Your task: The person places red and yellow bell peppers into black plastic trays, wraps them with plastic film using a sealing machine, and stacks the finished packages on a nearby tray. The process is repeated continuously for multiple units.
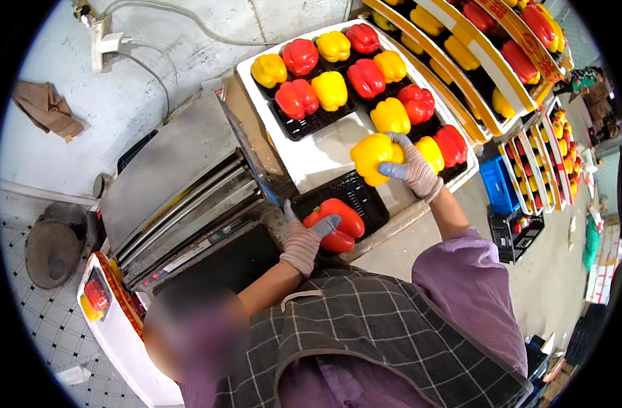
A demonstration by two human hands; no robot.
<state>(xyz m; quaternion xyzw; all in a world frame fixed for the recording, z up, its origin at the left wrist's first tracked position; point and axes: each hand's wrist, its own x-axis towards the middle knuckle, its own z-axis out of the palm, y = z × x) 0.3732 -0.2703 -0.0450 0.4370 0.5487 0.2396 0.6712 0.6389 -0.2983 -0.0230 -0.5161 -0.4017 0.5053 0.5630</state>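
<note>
My right hand [410, 171], in a striped glove with grey fingertips, grips a yellow bell pepper [370, 157] above the white foam box [318, 163]. In front of me a black plastic tray [357, 188] lies tilted over the near edge of that box. A red bell pepper [344, 219] rests in the tray's near part. Gloved the same way, my left hand [306, 237] holds the tray's near left corner, its thumb over the red pepper; its other fingers are partly hidden. Black trays with red and yellow peppers, such as one tray [303, 125], fill much of the box.
A metal wrapping machine [173, 153] stands left of the box. Stacked foam boxes [474, 61] of peppers rise at the back right. Farther right are a blue crate [497, 183] and a black crate [515, 234]. A fan [53, 252] and another foam box [122, 336] are at left.
</note>
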